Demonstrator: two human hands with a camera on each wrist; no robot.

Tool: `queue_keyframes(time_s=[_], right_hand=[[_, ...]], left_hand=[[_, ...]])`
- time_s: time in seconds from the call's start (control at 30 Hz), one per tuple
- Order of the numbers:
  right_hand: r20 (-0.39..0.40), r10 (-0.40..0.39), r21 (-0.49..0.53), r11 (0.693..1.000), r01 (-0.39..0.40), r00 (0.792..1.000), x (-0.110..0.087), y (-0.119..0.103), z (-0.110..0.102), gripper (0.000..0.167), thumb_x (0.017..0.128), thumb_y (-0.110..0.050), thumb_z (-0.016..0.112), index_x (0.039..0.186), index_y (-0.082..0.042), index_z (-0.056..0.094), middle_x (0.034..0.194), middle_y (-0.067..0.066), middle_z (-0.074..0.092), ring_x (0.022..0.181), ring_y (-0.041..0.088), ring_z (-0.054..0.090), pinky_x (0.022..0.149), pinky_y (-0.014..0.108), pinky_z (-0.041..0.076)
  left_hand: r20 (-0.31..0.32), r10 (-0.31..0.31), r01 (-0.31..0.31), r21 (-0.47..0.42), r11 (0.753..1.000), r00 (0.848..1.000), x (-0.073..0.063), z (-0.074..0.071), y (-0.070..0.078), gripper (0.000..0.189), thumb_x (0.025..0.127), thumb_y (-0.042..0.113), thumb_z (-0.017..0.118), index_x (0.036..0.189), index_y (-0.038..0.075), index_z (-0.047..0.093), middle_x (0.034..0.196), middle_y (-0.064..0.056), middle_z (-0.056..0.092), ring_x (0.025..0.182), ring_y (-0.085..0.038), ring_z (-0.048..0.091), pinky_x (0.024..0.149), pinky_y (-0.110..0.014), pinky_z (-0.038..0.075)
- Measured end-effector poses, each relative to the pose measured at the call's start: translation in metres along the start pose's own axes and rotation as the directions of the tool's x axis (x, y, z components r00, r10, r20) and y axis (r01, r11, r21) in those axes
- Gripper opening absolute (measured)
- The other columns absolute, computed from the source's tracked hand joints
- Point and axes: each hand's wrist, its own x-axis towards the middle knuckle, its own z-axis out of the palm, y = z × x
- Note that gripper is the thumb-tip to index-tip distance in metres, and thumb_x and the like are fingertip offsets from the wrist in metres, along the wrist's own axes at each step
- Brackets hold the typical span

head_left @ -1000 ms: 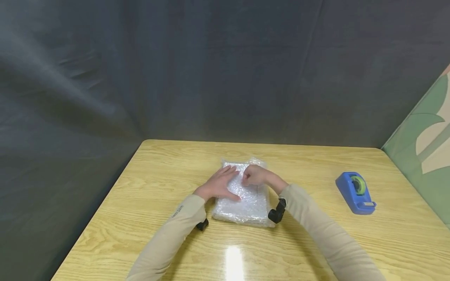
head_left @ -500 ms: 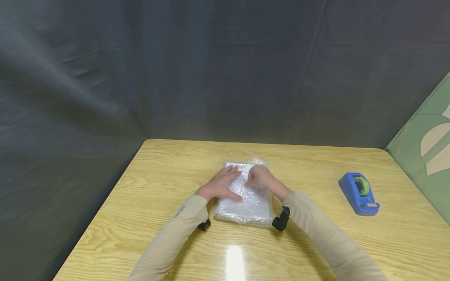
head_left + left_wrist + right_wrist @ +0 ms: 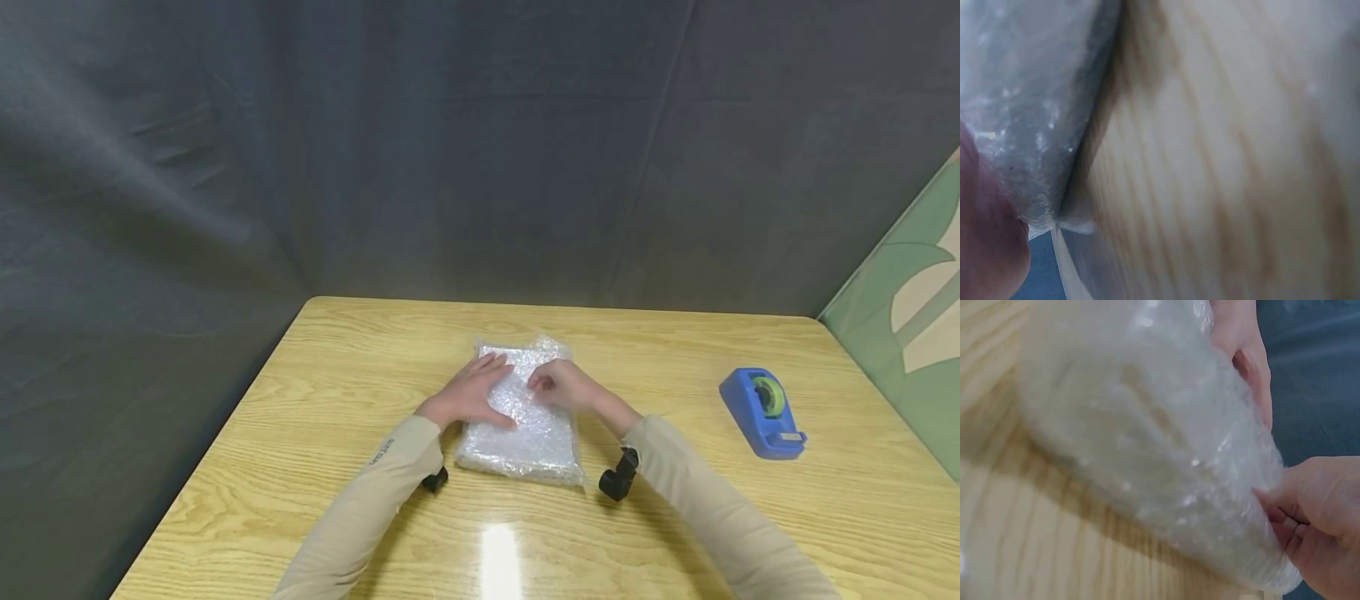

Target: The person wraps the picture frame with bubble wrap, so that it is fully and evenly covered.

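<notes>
A flat rectangular package in clear bubble wrap (image 3: 517, 446) lies on the wooden table. My left hand (image 3: 476, 392) rests on its left part, fingers straight and spread, thumb pointing across the wrap. In the left wrist view, part of that hand (image 3: 991, 231) shows beside the bubble wrap (image 3: 1029, 94). On the upper right part, my right hand (image 3: 566, 386) has its fingers curled. The right wrist view shows the right hand's thumb and curled fingers (image 3: 1329, 519) against the surface of the bubble wrap (image 3: 1166, 444); no loose item shows between them.
A blue tape dispenser (image 3: 765, 414) with a green roll stands on the table's right side. The wooden table (image 3: 360, 350) ends at a dark curtain (image 3: 480, 150) behind and to the left. At the right is a green and beige leaf-patterned surface (image 3: 922, 333).
My right hand has slid rightward and slightly toward me over the bubble wrap, its fingers loosening a little. The left hand has stayed in place on the package.
</notes>
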Motion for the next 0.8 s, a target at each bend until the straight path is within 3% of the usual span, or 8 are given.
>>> queue_keyframes(time_s=[0.27,0.43,0.67,0.8], right_hand=[[-0.043,-0.051,-0.035,0.998,0.049,0.998,-0.006,0.008,0.002,0.021,0.073,0.005,0.068,0.093,0.006,0.066,0.088,0.015,0.066,0.083,0.027,0.060,0.077,0.036,0.052],[-0.030,-0.044,0.024,0.999,0.045,0.999,-0.009,0.013,0.000,0.026,0.073,0.004,0.069,0.099,0.005,0.065,0.093,0.013,0.065,0.088,0.026,0.059,0.080,0.036,0.051],[0.018,-0.031,0.212,0.977,0.026,0.999,-0.014,0.015,-0.006,0.030,0.076,0.010,0.061,0.106,0.009,0.060,0.104,0.020,0.061,0.099,0.034,0.056,0.088,0.043,0.047],[-0.022,-0.048,0.187,0.981,0.051,0.999,-0.016,0.012,-0.006,0.028,0.075,0.014,0.060,0.103,0.010,0.060,0.101,0.022,0.062,0.096,0.035,0.057,0.087,0.044,0.048]], left_hand=[[-0.007,0.006,-0.006,-0.002,1.000,1.000,0.000,0.001,-0.001,0.101,0.067,0.061,0.067,0.145,0.015,0.023,0.152,0.000,0.008,0.139,-0.016,0.001,0.112,-0.035,0.001],[-0.005,0.004,-0.004,-0.008,1.000,1.000,0.000,0.001,-0.001,0.101,0.066,0.062,0.067,0.145,0.016,0.022,0.152,0.001,0.007,0.139,-0.016,0.001,0.112,-0.034,0.000],[-0.010,0.008,-0.008,-0.019,1.000,1.000,0.000,0.001,-0.001,0.102,0.066,0.061,0.068,0.145,0.015,0.023,0.152,0.000,0.008,0.139,-0.017,0.001,0.112,-0.036,0.001],[-0.001,0.005,-0.005,-0.026,1.000,1.000,0.000,0.000,-0.001,0.103,0.066,0.062,0.068,0.145,0.016,0.021,0.152,0.001,0.007,0.139,-0.017,0.000,0.112,-0.036,0.001]])
